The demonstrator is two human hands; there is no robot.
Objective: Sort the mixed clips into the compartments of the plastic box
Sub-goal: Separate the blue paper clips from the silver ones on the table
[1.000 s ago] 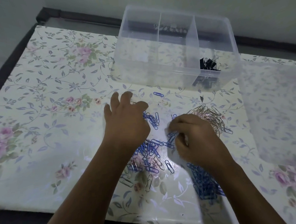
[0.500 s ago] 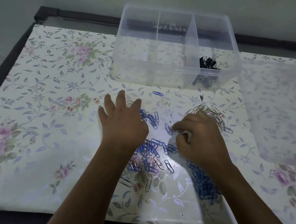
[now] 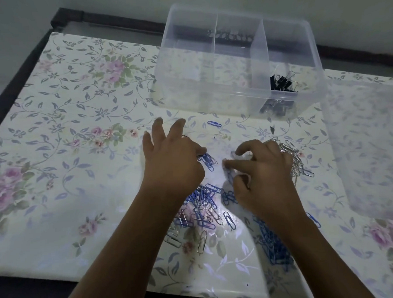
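Three compartments in the clear plastic box (image 3: pixel 183 85), which stands at the far edge of the tabletop (image 3: pixel 75 114). The right-hand one holds black binder clips (image 3: pixel 283 83); I can make out no clips in the other two.

Paper clips lie loose on the floral cover in front of the box:
- a mixed blue and silver heap (image 3: pixel 203 205) between the two forearms
- a silver pile (image 3: pixel 293 159) just right of the right grip
- a blue pile (image 3: pixel 276 249), part hidden under the right forearm
- one stray blue clip (image 3: pixel 214 124) near the box front

Left grip (image 3: pixel 173 163) (bare hand, palm down): fingers spread and straight, its thumb side touching a small blue cluster (image 3: pixel 208 162).

Right grip (image 3: pixel 267 181): fingers curled, thumb and forefinger pointing left with a gap between them. A blurred blue clip (image 3: pixel 229 178) shows just under the thumb, but I cannot tell whether it is held.

A translucent lid (image 3: pixel 368 144) lies flat to the right of the box.
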